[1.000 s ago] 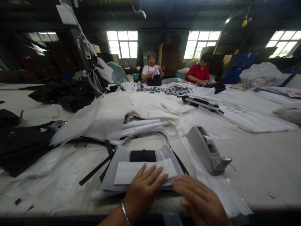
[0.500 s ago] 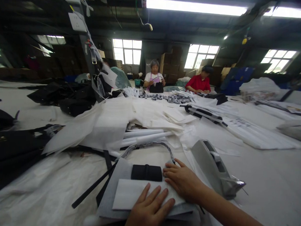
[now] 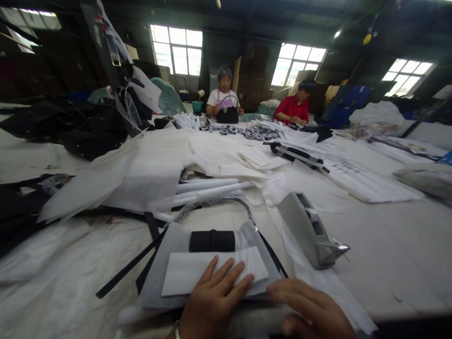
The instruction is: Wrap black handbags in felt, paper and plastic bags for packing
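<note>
My left hand [image 3: 219, 298] lies flat, fingers spread, on a white padding sheet [image 3: 185, 272]. The sheet rests on grey-white tissue paper [image 3: 156, 295] laid over a black handbag, most of which is hidden. A rolled black piece [image 3: 212, 241] sits on the tissue just above the white sheet. The bag's wrapped handle [image 3: 212, 202] arches at the far side, and black straps [image 3: 129, 264] stick out at the left. My right hand [image 3: 308, 305], slightly blurred, is beside the tissue's lower right corner, fingers stretched and thumb apart. Whether its fingertips touch the tissue I cannot tell.
A grey tape dispenser [image 3: 309, 231] stands right of the bag. White sheets [image 3: 148, 167] and white rolls [image 3: 212, 187] are piled beyond it. Black bags [image 3: 87, 139] lie at the left. Two people [image 3: 223, 100] work across the table.
My right hand has come off the upper right part of the bag, back toward the lower right corner. My left hand stays on the white sheet. The view has tilted down.
</note>
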`<action>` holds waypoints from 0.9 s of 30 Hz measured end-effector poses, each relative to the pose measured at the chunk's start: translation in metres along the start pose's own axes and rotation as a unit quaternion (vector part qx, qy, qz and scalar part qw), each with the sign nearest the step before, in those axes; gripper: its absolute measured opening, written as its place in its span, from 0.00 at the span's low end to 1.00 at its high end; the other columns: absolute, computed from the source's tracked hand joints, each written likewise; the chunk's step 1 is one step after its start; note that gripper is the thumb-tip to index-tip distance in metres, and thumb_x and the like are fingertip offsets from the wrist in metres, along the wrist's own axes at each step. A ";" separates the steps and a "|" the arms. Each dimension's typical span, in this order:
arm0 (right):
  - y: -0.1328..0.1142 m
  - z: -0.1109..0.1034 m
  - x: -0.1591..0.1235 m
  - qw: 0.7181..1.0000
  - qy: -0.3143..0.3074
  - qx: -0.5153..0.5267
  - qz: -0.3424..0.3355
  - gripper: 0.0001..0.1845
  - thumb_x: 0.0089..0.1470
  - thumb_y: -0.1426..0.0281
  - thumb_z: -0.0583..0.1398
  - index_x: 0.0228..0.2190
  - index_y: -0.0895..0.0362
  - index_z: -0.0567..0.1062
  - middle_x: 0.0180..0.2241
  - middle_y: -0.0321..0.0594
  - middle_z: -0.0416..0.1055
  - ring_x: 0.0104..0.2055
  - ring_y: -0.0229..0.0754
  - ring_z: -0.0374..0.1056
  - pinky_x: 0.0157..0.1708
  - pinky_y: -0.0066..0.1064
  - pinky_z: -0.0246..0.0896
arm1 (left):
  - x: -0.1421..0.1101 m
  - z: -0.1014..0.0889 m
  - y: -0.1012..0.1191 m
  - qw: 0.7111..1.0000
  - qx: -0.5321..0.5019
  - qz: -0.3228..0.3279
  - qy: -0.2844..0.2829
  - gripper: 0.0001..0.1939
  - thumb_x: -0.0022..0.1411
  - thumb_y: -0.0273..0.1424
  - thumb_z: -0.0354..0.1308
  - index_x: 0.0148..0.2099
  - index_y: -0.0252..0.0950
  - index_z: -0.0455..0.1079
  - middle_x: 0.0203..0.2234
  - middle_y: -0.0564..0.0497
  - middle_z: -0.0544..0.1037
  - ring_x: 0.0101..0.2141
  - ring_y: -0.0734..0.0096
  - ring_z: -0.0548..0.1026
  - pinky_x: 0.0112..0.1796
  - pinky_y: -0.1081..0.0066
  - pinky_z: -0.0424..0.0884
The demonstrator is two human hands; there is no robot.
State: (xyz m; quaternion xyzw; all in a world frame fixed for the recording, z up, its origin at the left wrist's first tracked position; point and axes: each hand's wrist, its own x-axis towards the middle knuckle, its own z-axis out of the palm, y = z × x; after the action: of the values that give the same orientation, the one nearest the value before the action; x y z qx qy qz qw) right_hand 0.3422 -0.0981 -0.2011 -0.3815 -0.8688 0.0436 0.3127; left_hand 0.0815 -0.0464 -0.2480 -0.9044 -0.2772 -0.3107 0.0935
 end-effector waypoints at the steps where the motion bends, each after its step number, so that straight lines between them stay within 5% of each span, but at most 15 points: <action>1: -0.007 0.002 -0.016 1.000 0.003 -0.007 -0.022 0.18 0.63 0.64 0.59 0.53 0.56 0.71 0.45 0.43 0.80 0.48 0.41 0.76 0.50 0.25 0.71 | 0.000 0.000 0.001 1.000 -0.010 -0.005 -0.006 0.20 0.75 0.30 0.42 0.61 0.44 0.68 0.57 0.54 0.74 0.56 0.65 0.73 0.61 0.56 0.63; 5: -0.023 0.031 -0.050 0.993 -0.031 -0.079 -0.083 0.18 0.67 0.68 0.53 0.55 0.60 0.72 0.48 0.45 0.78 0.51 0.43 0.75 0.55 0.32 0.68 | -0.001 0.001 0.004 0.999 -0.031 -0.021 -0.022 0.21 0.74 0.28 0.43 0.62 0.45 0.67 0.58 0.53 0.73 0.57 0.62 0.72 0.60 0.54 0.64; 11: -0.027 0.070 -0.046 0.993 0.076 -0.062 -0.067 0.15 0.66 0.78 0.52 0.42 0.62 0.78 0.39 0.44 0.82 0.46 0.41 0.77 0.51 0.31 0.72 | -0.002 0.000 0.005 0.999 -0.031 -0.021 -0.039 0.21 0.72 0.27 0.45 0.63 0.44 0.67 0.59 0.53 0.72 0.57 0.60 0.71 0.61 0.52 0.63; 27: -0.037 0.025 -0.026 0.990 0.049 -0.081 -0.104 0.15 0.67 0.74 0.51 0.41 0.61 0.78 0.36 0.41 0.82 0.40 0.40 0.79 0.42 0.28 0.75 | -0.002 -0.002 0.009 1.000 -0.016 -0.016 -0.021 0.21 0.71 0.25 0.46 0.61 0.44 0.69 0.57 0.50 0.75 0.56 0.60 0.73 0.59 0.52 0.65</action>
State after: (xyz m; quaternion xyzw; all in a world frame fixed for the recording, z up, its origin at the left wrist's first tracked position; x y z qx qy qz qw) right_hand 0.3177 -0.1379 -0.2222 -0.3145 -0.8880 -0.0787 0.3262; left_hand 0.0847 -0.0552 -0.2477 -0.9076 -0.2884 -0.2973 0.0685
